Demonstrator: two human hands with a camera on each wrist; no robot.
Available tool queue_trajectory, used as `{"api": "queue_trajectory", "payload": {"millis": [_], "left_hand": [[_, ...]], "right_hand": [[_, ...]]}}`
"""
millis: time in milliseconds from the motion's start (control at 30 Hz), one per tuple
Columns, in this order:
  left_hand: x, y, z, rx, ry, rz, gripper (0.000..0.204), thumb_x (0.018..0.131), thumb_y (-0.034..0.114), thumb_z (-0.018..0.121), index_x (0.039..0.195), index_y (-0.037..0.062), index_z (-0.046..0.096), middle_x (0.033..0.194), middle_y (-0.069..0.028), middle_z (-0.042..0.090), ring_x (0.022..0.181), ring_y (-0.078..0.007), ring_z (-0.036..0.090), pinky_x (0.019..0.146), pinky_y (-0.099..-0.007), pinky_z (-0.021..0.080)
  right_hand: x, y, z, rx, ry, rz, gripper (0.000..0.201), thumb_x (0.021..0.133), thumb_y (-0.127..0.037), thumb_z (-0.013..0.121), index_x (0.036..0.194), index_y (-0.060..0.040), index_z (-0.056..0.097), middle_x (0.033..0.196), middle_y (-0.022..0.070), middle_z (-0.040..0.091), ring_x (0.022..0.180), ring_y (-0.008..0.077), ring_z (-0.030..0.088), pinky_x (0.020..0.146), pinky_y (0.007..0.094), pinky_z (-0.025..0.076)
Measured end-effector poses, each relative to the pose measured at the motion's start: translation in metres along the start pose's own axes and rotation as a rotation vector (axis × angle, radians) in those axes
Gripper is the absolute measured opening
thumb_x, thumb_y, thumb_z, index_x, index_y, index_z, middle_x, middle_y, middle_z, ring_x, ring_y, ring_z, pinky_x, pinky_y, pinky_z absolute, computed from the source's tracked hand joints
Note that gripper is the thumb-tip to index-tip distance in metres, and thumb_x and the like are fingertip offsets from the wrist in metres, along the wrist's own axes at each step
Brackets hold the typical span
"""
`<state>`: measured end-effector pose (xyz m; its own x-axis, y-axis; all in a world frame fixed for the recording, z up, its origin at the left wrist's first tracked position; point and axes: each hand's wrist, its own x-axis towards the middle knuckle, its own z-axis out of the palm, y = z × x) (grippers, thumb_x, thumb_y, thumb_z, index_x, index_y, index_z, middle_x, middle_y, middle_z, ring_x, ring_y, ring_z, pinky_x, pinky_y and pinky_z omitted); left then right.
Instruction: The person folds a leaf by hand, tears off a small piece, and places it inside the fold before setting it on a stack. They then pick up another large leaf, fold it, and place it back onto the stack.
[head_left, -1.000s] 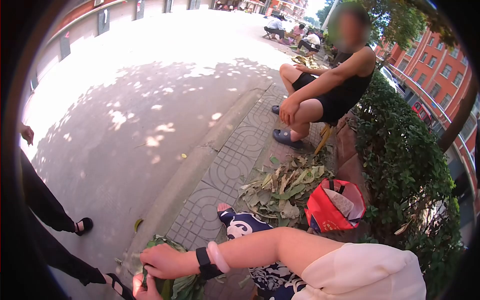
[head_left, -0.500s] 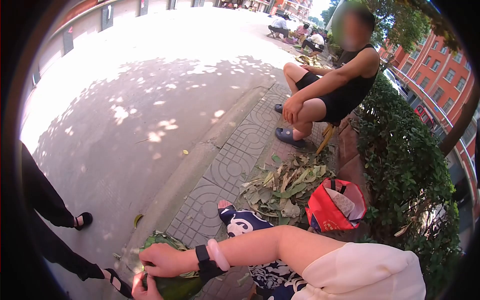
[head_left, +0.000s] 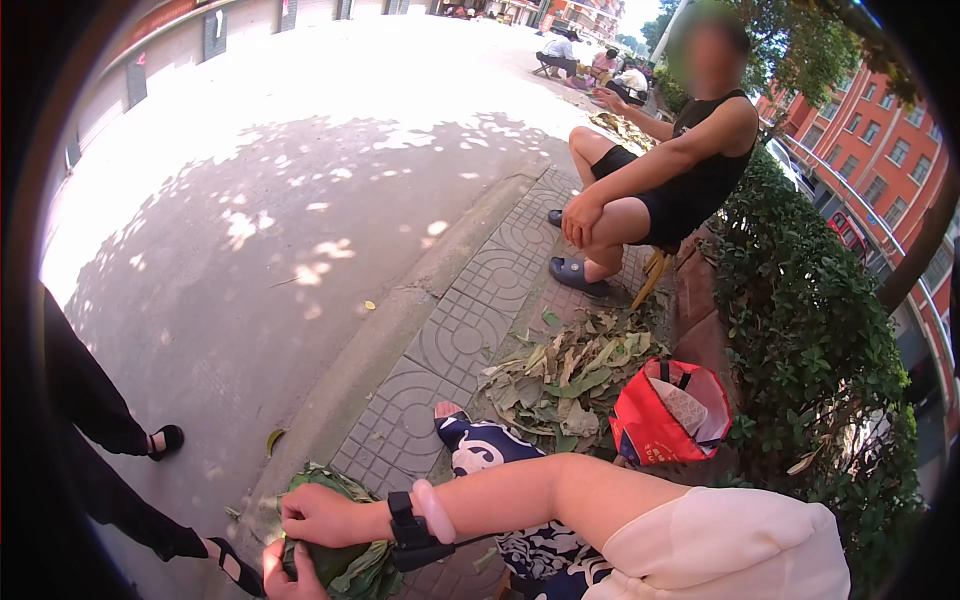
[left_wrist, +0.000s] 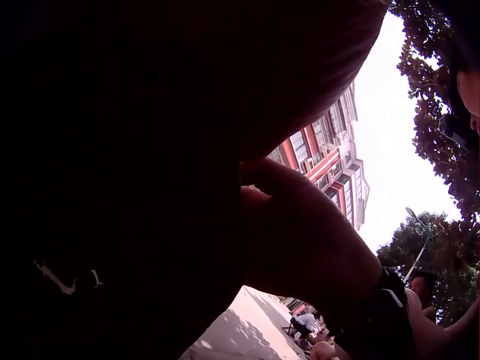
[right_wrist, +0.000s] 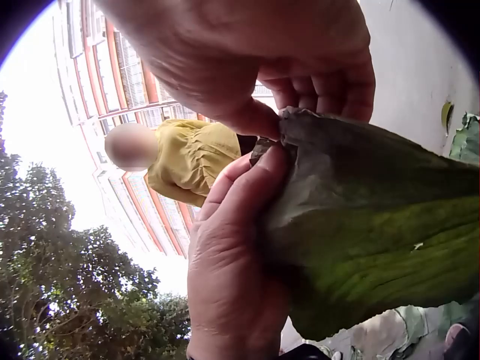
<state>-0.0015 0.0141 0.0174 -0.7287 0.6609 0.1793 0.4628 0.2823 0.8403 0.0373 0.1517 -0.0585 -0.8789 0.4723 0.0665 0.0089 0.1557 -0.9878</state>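
Note:
In the right wrist view a large green leaf [right_wrist: 382, 232], darker and folded along its upper edge, hangs between both hands. My right hand [right_wrist: 300, 56] pinches its gathered end between thumb and fingers. From the other side, my left hand [right_wrist: 236, 240] grips the same end, thumb on the leaf close to the right fingertips. In the head view the right hand [head_left: 325, 515] and left hand [head_left: 292, 575] meet at the lower left, over a bundle of green leaves [head_left: 365, 570]. The left wrist view is mostly dark, its left side blocked.
A heap of drying leaves [head_left: 575, 375] lies on the paving beside a red bag [head_left: 670, 410]. Beyond sits a person in black [head_left: 690, 150], next to a hedge [head_left: 800, 300]. Someone's dark-trousered legs [head_left: 110, 440] stand at the left on the road.
The leaf's broad dark green surface, showing below the hands half a second ago, has shifted. My right wrist has turned slightly. The seated person has raised a hand from the knee.

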Motion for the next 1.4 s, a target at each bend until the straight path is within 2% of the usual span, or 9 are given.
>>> {"api": "queue_trajectory", "payload": {"millis": [100,167,333,367,433,500,767,967,1400], "left_hand": [[0.003,-0.003,-0.002,0.083,-0.071,-0.053,0.013,0.091,0.009,0.066,0.097,-0.0026,0.068,0.087,-0.0103,0.068,0.078,-0.0186,0.061,0.075,-0.0314,0.049],[0.011,-0.048,0.005,-0.050,-0.132,-0.154,0.017,0.086,0.006,0.068,0.100,-0.0041,0.065,0.089,-0.0068,0.064,0.080,-0.0131,0.057,0.074,-0.0286,0.048],[0.004,-0.018,0.002,-0.139,-0.092,-0.286,0.014,0.086,0.006,0.069,0.092,-0.0057,0.063,0.075,-0.0025,0.059,0.073,-0.0072,0.049,0.065,-0.0251,0.043],[0.003,-0.018,0.004,-0.130,-0.040,-0.272,0.015,0.086,0.007,0.069,0.093,-0.0052,0.065,0.074,-0.0015,0.059,0.071,-0.0065,0.049,0.064,-0.0242,0.042],[0.003,-0.012,0.001,-0.064,-0.023,-0.260,0.016,0.086,0.008,0.070,0.095,-0.0035,0.066,0.078,-0.0006,0.064,0.072,-0.0057,0.051,0.064,-0.0233,0.043],[0.002,-0.025,0.003,-0.258,-0.009,-0.292,0.015,0.087,0.008,0.070,0.096,-0.0029,0.067,0.080,0.0002,0.066,0.073,-0.0053,0.053,0.066,-0.0222,0.044],[0.001,-0.024,-0.001,-0.295,0.042,-0.305,0.016,0.087,0.008,0.071,0.098,-0.0025,0.067,0.079,0.0010,0.065,0.071,-0.0042,0.053,0.063,-0.0219,0.044],[0.001,-0.021,-0.005,-0.403,-0.132,-0.375,0.016,0.086,0.007,0.071,0.098,-0.0033,0.067,0.081,0.0024,0.066,0.072,-0.0036,0.053,0.064,-0.0215,0.044],[-0.002,-0.039,-0.038,-0.464,0.114,-0.375,0.016,0.087,0.005,0.072,0.101,-0.0021,0.067,0.089,0.0017,0.066,0.078,-0.0058,0.056,0.072,-0.0225,0.046]], "right_hand": [[-0.006,-0.008,-0.003,-0.095,0.053,-0.041,0.018,0.082,-0.019,0.061,0.081,-0.0006,0.060,0.072,0.0153,0.063,0.067,0.0319,0.061,0.061,0.0399,0.046],[-0.010,-0.006,0.000,-0.115,0.051,-0.050,0.018,0.083,-0.019,0.061,0.084,-0.0007,0.060,0.074,0.0160,0.063,0.070,0.0342,0.062,0.063,0.0417,0.047],[-0.010,-0.017,-0.008,-0.198,0.069,-0.043,0.021,0.088,-0.021,0.061,0.084,-0.0006,0.061,0.076,0.0186,0.064,0.072,0.0360,0.063,0.064,0.0428,0.048],[-0.007,-0.011,-0.009,-0.153,0.052,-0.043,0.022,0.088,-0.021,0.063,0.085,0.0002,0.063,0.074,0.0181,0.063,0.068,0.0332,0.062,0.062,0.0406,0.047],[-0.004,-0.015,-0.017,-0.018,-0.032,0.104,0.024,0.092,-0.022,0.063,0.090,0.0017,0.065,0.072,0.0071,0.065,0.063,0.0125,0.055,0.056,0.0315,0.044],[0.000,-0.022,-0.024,0.124,-0.079,0.255,0.023,0.096,-0.022,0.061,0.092,0.0011,0.065,0.079,0.0026,0.068,0.066,0.0071,0.052,0.060,0.0268,0.044],[0.003,-0.029,-0.032,0.491,-0.029,0.424,0.020,0.098,-0.023,0.060,0.099,-0.0032,0.064,0.091,0.0057,0.070,0.081,0.0125,0.066,0.072,0.0267,0.046],[0.003,-0.036,-0.035,0.592,-0.003,0.484,0.019,0.098,-0.022,0.059,0.100,-0.0036,0.063,0.094,0.0078,0.069,0.083,0.0151,0.067,0.077,0.0290,0.050],[0.018,-0.039,-0.072,0.706,0.117,0.464,0.017,0.099,-0.022,0.058,0.099,-0.0055,0.062,0.091,0.0026,0.064,0.075,0.0129,0.060,0.072,0.0299,0.050]]}}
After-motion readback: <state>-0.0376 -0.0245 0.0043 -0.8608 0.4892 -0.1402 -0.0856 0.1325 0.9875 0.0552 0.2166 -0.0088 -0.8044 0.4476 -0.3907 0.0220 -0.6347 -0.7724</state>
